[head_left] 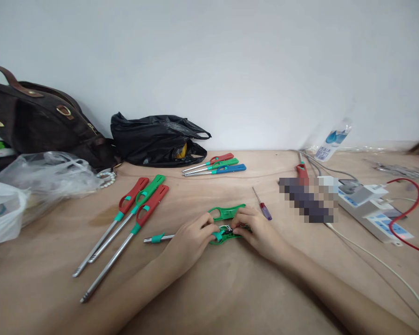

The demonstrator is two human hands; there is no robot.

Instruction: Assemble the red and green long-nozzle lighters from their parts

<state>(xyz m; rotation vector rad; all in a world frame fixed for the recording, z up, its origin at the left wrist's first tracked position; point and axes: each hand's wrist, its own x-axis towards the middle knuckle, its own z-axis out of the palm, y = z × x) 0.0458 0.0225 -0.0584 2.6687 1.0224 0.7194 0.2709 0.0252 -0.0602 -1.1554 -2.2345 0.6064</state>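
Note:
An opened green stick lighter [226, 239] lies on the table in front of me, its inner wires and small dark parts showing. My left hand [193, 235] is closed around it where the metal tube meets the handle. The tube sticks out to the left with a loose teal collar [158, 238] on it. My right hand [256, 230] has its fingers pinched over the inner parts at the handle's right side; what exactly they grip is hidden. The separate green handle half [223, 213] lies just beyond both hands. A purple-and-red screwdriver [265, 211] rests behind my right hand.
Three assembled stick lighters [150, 207] lie at left, three smaller-looking ones [223, 164] farther back. Bags [157, 139] line the wall. At right are a power strip [380, 218] with cables, a tilted water bottle [333, 139], another red lighter [302, 172] and a blurred dark object [305, 200].

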